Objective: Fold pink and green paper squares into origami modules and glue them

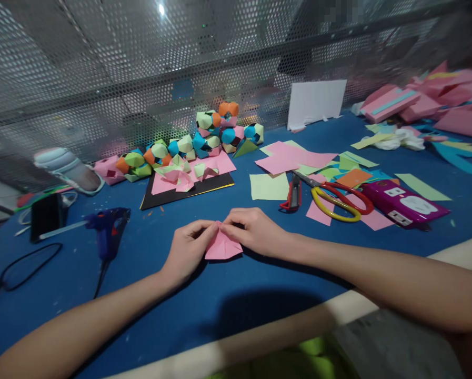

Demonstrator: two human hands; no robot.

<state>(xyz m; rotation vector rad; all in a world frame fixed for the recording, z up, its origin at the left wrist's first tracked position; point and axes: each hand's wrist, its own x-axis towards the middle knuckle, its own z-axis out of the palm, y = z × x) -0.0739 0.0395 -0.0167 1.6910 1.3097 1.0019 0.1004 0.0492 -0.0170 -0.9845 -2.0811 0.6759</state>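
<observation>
A small folded piece of pink paper (223, 248) with crease lines lies low over the blue table between my hands. My left hand (186, 246) pinches its upper left edge between thumb and fingers. From the other side, my right hand (255, 230) grips the upper right edge, thumb pressed near the top point. Both thumbs almost meet at the top of the fold. The fingers cover part of the paper's upper edges. Beyond the hands, pink and green folded paper pieces (182, 172) sit on pink sheets over a black board (192, 192).
Colourful folded paper balls (159, 152) line the mesh panel (133, 68). On the left are a blue glue gun (107, 231), a phone (48, 216) and a cable. To the right lie scissors (334, 202), a red cutter (293, 193), a purple packet (405, 204) and loose paper sheets (291, 156).
</observation>
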